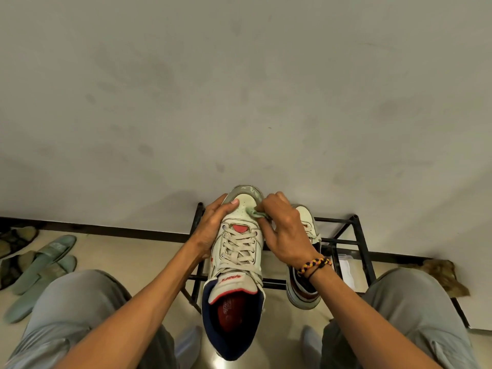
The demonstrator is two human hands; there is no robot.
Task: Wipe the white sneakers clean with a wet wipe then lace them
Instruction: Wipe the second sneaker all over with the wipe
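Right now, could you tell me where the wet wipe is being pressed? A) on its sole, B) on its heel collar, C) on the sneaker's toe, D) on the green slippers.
C: the right hand pinches the wet wipe against the toe of the held sneaker.

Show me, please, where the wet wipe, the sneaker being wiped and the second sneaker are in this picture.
wet wipe [257,213], head view, on the crumpled fold that shows beside the fingers.
sneaker being wiped [239,251], head view, on its laces.
second sneaker [306,215], head view, on its white toe.
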